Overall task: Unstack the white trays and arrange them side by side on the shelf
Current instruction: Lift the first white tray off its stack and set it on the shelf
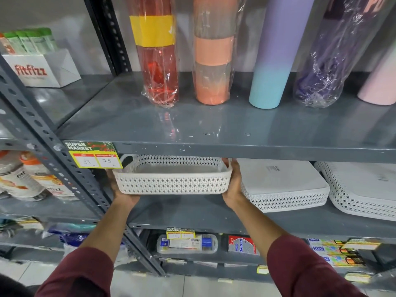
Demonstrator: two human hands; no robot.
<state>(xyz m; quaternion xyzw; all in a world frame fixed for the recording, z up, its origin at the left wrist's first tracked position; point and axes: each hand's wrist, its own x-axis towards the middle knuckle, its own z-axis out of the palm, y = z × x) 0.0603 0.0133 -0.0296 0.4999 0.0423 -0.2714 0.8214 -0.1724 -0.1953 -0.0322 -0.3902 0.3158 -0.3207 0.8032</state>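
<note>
A white lattice-sided tray (pixel 172 182) stands upright, open side up, at the left of the middle grey shelf (pixel 192 213). My left hand (pixel 120 192) grips its left end from below and my right hand (pixel 232 181) clasps its right end. To its right lie two more white trays, both upside down: one (pixel 282 185) right beside my right hand, another (pixel 364 194) at the far right, partly cut off by the frame edge. I cannot tell whether the held tray rests on the shelf or hovers just above it.
The shelf above (pixel 214 127) carries tall wrapped bottles (pixel 158 61) close over the tray. A yellow price tag (pixel 94 156) hangs at the tray's left corner. A slotted grey upright (pixel 64 168) runs diagonally at left. Packaged goods (pixel 186 243) fill the lower shelf.
</note>
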